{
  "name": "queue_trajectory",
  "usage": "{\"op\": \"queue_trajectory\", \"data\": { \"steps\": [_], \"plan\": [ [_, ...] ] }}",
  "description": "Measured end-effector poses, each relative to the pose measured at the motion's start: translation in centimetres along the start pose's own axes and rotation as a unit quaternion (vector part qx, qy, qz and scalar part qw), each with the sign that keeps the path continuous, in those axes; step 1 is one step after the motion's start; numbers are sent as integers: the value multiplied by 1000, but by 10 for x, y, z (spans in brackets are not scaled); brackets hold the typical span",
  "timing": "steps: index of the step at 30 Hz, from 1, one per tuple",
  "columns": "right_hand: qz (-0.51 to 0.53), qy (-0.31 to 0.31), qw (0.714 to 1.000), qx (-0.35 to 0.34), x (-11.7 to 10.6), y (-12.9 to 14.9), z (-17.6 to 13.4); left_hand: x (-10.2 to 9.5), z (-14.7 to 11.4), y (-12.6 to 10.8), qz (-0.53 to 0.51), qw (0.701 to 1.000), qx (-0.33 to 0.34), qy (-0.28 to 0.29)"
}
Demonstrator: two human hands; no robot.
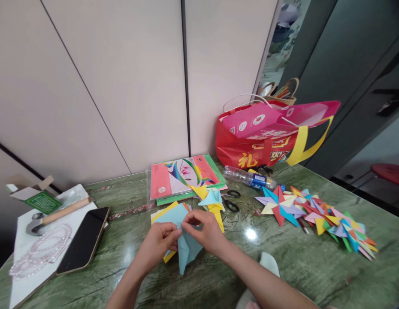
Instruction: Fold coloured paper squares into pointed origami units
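Observation:
A light blue sheet of origami paper [188,249], partly folded, is pinched between my two hands above the table. My left hand [161,241] grips its left edge with thumb and forefinger. On the upper right side of the same paper, my right hand [206,229] closes its fingertips close to the left ones. Under the hands lie several coloured paper sheets [170,256], yellow and blue among them. Just behind my right hand sit folded blue and yellow paper pieces [213,198], beside a pair of dark-handled scissors [232,201].
A packet of coloured paper [167,178] lies at the back, near a clear plastic bottle [247,177] and a red gift bag [254,146]. Folded paper stars [279,206] spread to the right. At left are a phone [85,240], a hammer [62,213] and bead strands [41,251].

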State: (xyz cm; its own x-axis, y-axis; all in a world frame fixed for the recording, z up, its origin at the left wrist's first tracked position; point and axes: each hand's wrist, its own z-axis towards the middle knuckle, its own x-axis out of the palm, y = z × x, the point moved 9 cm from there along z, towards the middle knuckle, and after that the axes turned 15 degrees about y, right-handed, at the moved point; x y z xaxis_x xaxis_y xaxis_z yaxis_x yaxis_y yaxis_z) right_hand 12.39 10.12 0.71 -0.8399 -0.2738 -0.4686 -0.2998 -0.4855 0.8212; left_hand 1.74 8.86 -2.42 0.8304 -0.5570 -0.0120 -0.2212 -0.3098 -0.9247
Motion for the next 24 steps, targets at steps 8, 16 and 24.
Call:
{"op": "queue_trajectory", "data": {
  "steps": [8, 16, 24],
  "plan": [
    [-34, 14, 999, -12, 4, 5, 0, 7, 3, 0, 32, 999, 14, 37],
    [-27, -7, 999, -46, 0, 8, -1, 3, 1, -2, -11, 1000, 16, -6],
    [-31, -51, 998, -38, -8, 7, -5, -3, -1, -5, -24, 999, 15, -35]
  ]
}}
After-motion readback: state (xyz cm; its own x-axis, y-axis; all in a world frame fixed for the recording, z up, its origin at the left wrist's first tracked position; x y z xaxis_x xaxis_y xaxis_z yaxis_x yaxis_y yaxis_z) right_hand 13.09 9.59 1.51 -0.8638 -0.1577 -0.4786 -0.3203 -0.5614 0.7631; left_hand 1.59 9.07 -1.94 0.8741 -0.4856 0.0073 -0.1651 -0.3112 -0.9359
